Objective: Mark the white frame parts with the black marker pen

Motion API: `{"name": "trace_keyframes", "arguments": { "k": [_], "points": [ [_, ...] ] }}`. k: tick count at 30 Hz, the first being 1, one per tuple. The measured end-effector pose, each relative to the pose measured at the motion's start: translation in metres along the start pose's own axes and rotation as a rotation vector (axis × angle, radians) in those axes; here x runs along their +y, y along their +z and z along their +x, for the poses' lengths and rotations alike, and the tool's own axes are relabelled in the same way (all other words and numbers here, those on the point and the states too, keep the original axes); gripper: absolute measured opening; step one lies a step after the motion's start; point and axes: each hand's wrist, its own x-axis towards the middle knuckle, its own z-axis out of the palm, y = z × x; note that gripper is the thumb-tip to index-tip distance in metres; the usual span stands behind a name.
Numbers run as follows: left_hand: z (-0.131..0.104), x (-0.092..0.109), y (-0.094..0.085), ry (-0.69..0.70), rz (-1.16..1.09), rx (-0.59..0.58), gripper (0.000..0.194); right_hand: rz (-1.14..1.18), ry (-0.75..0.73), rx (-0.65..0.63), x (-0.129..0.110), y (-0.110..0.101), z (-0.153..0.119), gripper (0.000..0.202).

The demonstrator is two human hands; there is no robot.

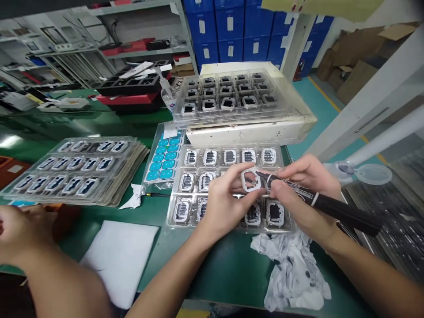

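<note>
My left hand (227,198) pinches a small white square frame (245,180) between thumb and fingers, above a clear plastic tray (172,219). The tray holds rows of similar white frames with dark centres. In my right hand (304,187) is a black marker (346,213), its tip touching or very near the upper right edge of the white frame. The marker's thick rear end points down to the right. Crumpled stained tissue (293,271) lies below my right hand.
Another person's arm (49,265) reaches in at the left, beside a stack of filled trays (112,198). A white pad (121,256), blue sticker sheet (164,159), squeeze bottle (168,95) and white box (238,134) bearing more trays stand around.
</note>
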Motion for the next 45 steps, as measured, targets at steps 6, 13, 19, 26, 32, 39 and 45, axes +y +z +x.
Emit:
{"name": "trace_keyframes", "arguments": {
  "k": [6,13,19,26,32,39,45],
  "points": [
    [0.000,-0.002,0.000,0.092,0.055,-0.002,0.048,-0.093,-0.058,0.017,0.004,0.001,-0.004,0.016],
    [-0.001,-0.003,0.000,0.089,0.092,-0.003,0.046,-0.121,-0.059,0.000,0.001,0.002,-0.005,0.016],
    [0.000,-0.004,0.000,0.049,0.090,0.023,0.051,-0.179,-0.104,-0.003,0.001,-0.001,-0.010,0.013],
    [0.000,-0.005,0.001,0.100,0.111,0.024,0.056,-0.212,-0.178,-0.009,0.005,-0.004,-0.014,0.010],
    [-0.002,-0.008,0.002,0.236,0.212,0.054,0.055,-0.243,-0.216,0.019,0.001,-0.001,-0.013,0.006],
    [-0.005,-0.008,0.003,0.315,0.360,0.062,0.048,-0.291,-0.234,0.041,0.002,-0.002,-0.010,0.009],
    [-0.003,-0.005,0.003,0.322,0.359,0.046,0.043,-0.248,-0.157,0.025,0.005,-0.003,-0.012,0.011]
  ]
}}
